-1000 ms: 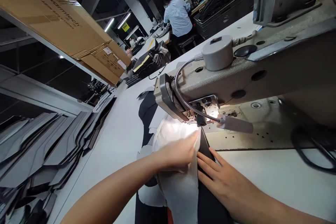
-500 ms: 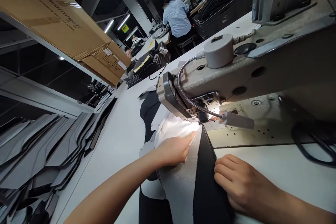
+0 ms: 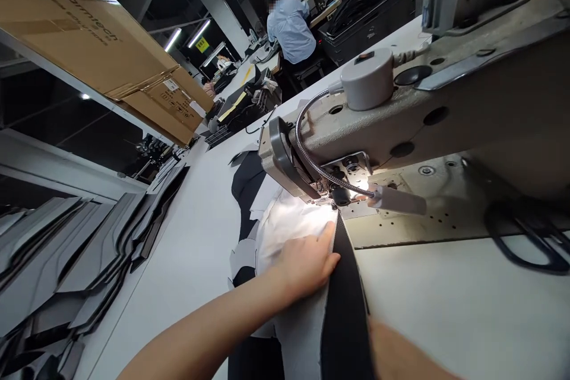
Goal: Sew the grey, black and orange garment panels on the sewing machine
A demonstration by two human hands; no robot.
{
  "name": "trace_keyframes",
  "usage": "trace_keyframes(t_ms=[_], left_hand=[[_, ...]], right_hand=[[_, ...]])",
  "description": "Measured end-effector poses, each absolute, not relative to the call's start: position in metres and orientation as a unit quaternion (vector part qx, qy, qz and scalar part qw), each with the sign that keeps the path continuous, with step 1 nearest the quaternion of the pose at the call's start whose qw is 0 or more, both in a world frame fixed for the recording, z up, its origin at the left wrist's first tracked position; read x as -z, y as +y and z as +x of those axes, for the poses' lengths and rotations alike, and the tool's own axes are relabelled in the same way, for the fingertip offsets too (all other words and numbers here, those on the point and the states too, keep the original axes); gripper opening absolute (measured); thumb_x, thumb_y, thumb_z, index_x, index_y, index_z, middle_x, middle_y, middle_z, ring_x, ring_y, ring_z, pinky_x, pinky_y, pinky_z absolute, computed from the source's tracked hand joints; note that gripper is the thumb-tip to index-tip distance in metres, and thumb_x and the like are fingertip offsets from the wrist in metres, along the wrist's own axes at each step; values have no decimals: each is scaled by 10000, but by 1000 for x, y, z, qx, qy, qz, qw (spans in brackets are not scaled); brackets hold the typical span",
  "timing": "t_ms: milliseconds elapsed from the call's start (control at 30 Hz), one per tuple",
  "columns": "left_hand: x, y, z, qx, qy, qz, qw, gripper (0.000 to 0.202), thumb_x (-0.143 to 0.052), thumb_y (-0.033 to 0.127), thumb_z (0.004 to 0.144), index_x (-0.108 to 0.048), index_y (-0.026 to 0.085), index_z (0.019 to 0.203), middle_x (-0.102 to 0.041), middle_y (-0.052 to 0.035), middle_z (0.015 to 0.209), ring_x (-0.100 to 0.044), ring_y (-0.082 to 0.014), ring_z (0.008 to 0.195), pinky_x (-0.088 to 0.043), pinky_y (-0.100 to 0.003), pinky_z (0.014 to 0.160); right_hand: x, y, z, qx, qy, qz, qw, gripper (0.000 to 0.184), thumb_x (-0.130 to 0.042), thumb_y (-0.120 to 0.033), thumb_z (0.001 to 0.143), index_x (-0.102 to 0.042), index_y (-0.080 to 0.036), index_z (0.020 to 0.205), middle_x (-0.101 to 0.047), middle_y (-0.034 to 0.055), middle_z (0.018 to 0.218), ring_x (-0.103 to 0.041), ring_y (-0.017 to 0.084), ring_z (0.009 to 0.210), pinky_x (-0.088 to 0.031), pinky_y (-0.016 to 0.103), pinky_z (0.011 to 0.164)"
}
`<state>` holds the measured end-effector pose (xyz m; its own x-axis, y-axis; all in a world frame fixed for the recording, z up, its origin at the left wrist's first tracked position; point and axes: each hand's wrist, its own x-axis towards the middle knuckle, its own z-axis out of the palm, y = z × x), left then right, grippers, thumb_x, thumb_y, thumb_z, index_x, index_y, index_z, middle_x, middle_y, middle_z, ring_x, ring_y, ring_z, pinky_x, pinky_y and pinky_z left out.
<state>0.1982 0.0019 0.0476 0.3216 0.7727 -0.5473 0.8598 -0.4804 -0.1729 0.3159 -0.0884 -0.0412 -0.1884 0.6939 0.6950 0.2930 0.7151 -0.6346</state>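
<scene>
The sewing machine [image 3: 320,136] stands over several layers of fabric, its lamp lighting the needle area. A light grey and white fabric piece [image 3: 280,219] lies to the left of the needle, with a black fabric strip [image 3: 345,303] along its right edge. My left hand [image 3: 309,264] presses down on the light fabric just in front of the presser foot, index finger stretched forward and thumb spread toward the black strip. Low at the strip's right edge is my right hand [image 3: 389,347], blurred, with its fingers hidden.
Black-handled scissors [image 3: 525,237] lie on the white table [image 3: 401,285] at right. Stacked grey panels [image 3: 93,243] fill the left side. A large cardboard box [image 3: 102,41] is on a shelf at upper left. Farther back, a person in a light blue shirt [image 3: 291,29] sits working.
My left hand has slid right toward the black strip and its thumb has spread. My right hand has moved down and toward me along the strip's edge. The camera view has shifted slightly.
</scene>
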Motion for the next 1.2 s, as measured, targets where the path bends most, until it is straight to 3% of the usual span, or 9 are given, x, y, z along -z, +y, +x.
trace_keyframes(t_ms=[100, 267, 467, 567, 633, 767, 933, 1067, 1200], left_hand=[[-38, -6, 202, 279, 511, 812, 46, 701, -408, 343, 848, -143, 164, 1472, -652, -123, 992, -639, -306, 834, -499, -384, 667], [-36, -4, 206, 304, 516, 798, 62, 749, -422, 240, 820, -87, 99, 1475, -661, -148, 940, -646, -309, 768, -495, -385, 637], [-61, 21, 190, 256, 493, 808, 196, 616, -321, 189, 867, -192, 248, 1466, -673, -56, 968, -633, -211, 821, -477, -286, 674], [-67, 21, 197, 322, 486, 778, 234, 864, -493, 235, 755, -33, 218, 1486, -681, -56, 888, -638, -240, 755, -455, -270, 564], [-66, 14, 208, 369, 496, 759, 203, 995, -556, 249, 698, 56, 165, 1479, -683, -90, 853, -644, -287, 728, -444, -296, 531], [-56, 2, 218, 363, 531, 755, 129, 897, -481, 243, 756, 39, 118, 1476, -681, -140, 874, -653, -328, 764, -470, -363, 602], [-53, 3, 205, 333, 514, 775, 154, 801, -395, 379, 846, 46, 157, 1478, -672, -108, 860, -647, -316, 790, -479, -367, 624], [-47, -1, 205, 337, 531, 770, 108, 848, -442, 288, 796, 59, 210, 1475, -662, -96, 894, -647, -303, 786, -481, -354, 624], [-36, -10, 211, 338, 540, 768, 65, 848, -453, 273, 797, 42, 173, 1478, -649, -130, 947, -644, -304, 790, -489, -366, 634]], right_hand=[[42, -79, 354, -69, -836, -245, 485, 323, -394, -144, 890, -562, -194, 619, -514, -7, 574, -453, 138, 525, -427, 270, 521], [42, -52, 370, 63, -867, -300, 392, 252, -402, -8, 809, -595, -168, 797, -595, 66, 801, -559, 193, 765, -449, 383, 759], [42, -38, 357, 115, -867, -235, 425, 275, -446, -38, 839, -653, -133, 995, -666, 85, 957, -601, 221, 921, -462, 395, 850], [52, -45, 357, 91, -869, -257, 413, 297, -445, -63, 842, -656, -135, 1038, -667, 83, 1060, -585, 242, 1028, -480, 370, 844], [58, -51, 357, 74, -876, -270, 393, 334, -442, -76, 831, -639, -121, 1097, -645, 94, 1139, -557, 257, 1096, -479, 369, 860], [63, -60, 355, 71, -880, -282, 376, 396, -413, -115, 806, -603, -56, 1149, -601, 149, 1213, -528, 301, 1138, -455, 415, 906], [65, -69, 355, 94, -876, -282, 379, 400, -414, -158, 813, -584, -60, 1161, -613, 188, 1168, -560, 334, 1088, -443, 434, 884], [67, -71, 357, 100, -887, -261, 368, 407, -463, -195, 799, -582, -67, 1167, -606, 197, 1174, -545, 368, 1104, -423, 458, 899], [63, -72, 355, 96, -892, -253, 362, 436, -466, -222, 796, -571, -82, 1196, -598, 186, 1196, -540, 383, 1103, -423, 477, 887]])
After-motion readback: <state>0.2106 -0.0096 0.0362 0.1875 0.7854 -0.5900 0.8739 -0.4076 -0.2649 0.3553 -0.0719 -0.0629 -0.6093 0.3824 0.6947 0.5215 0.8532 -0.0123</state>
